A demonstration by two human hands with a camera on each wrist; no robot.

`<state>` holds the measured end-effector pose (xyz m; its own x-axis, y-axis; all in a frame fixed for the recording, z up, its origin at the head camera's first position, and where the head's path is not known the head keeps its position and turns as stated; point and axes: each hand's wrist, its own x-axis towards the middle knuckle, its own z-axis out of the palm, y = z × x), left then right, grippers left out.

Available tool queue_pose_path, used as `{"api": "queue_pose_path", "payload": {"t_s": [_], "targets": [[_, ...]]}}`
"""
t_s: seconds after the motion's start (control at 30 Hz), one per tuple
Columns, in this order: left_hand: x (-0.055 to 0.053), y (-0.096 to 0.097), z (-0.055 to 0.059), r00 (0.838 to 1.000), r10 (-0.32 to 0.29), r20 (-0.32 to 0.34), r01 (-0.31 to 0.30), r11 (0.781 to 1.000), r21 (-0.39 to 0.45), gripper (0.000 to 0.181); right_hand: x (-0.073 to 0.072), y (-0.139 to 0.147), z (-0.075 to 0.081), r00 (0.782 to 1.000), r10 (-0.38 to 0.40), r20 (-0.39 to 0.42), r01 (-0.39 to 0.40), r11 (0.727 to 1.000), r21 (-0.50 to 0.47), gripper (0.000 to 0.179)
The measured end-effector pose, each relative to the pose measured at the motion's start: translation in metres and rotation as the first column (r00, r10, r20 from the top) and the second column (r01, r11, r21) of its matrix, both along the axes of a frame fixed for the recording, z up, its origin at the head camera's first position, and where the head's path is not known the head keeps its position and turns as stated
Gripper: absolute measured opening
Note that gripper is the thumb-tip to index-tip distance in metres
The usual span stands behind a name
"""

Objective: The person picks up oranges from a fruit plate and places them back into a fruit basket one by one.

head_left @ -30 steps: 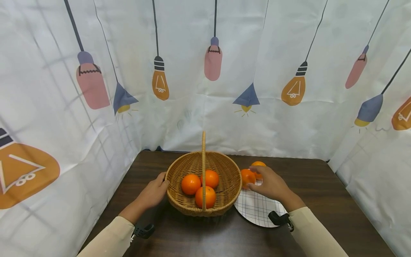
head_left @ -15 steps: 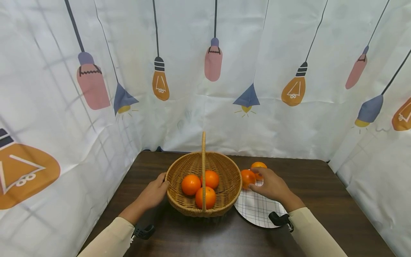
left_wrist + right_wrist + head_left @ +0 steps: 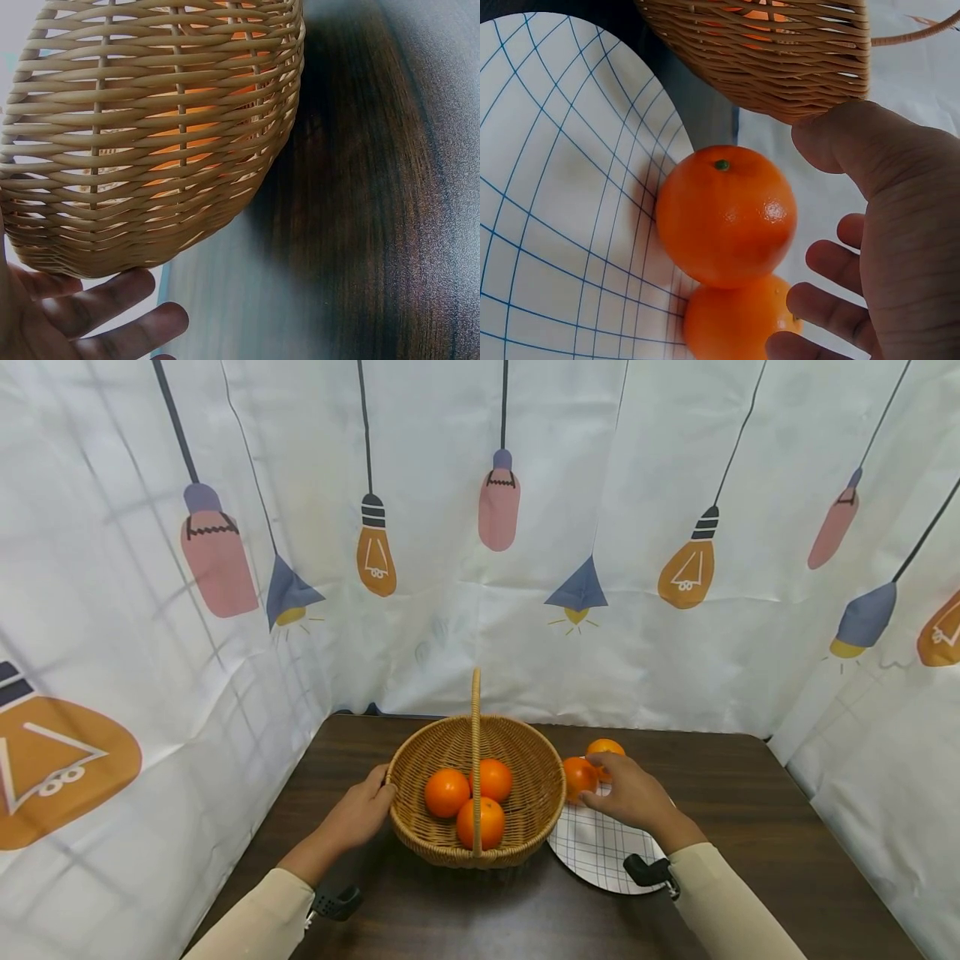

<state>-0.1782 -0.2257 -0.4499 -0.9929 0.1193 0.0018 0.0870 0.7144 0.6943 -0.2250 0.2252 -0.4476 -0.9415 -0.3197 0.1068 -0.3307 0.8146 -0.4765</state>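
A wicker basket (image 3: 408,835) with a tall arched handle (image 3: 476,710) stands mid-table. Inside lie three oranges, the nearest orange (image 3: 491,823) partly behind the handle. My left hand (image 3: 356,814) grips the basket's left rim; the left wrist view shows its fingers (image 3: 154,326) spread along the outer weave. To the right, two oranges rest on a round white plate (image 3: 600,856) with a blue grid: a nearer orange (image 3: 727,217) and a farther orange (image 3: 604,747). My right hand (image 3: 633,793) hovers beside them, thumb and fingers apart around the nearer one, holding nothing.
The dark wooden table (image 3: 735,827) extends to both sides and toward me. Behind it and along both sides hangs a white curtain (image 3: 450,635) printed with lamps. The basket's right wall stands close to the plate's left edge.
My right hand and forearm have shifted very slightly left and lower at the oranges. The left hand, basket and oranges keep their places.
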Motion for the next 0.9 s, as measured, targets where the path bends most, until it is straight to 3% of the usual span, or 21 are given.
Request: {"api": "queue_pose_path", "payload": {"t_s": [0.3, 0.53, 0.9], "targets": [[0.000, -0.001, -0.001, 1.000, -0.004, -0.012, 0.004, 1.000, -0.014, 0.051, -0.005, 0.007, 0.000, 0.999, -0.029, -0.044, 0.031, 0.999, 0.036, 0.069], [0.000, -0.001, -0.001, 1.000, -0.001, -0.005, 0.001, 1.000, -0.013, 0.051, -0.007, 0.019, 0.005, 0.997, -0.065, -0.051, 0.067, 0.997, 0.030, 0.070], [-0.001, -0.001, -0.001, 1.000, -0.003, 0.000, 0.003, 1.000, -0.007, 0.052, -0.015, 0.030, 0.001, 0.995, -0.089, -0.042, 0.091, 0.996, 0.027, 0.074]]}}
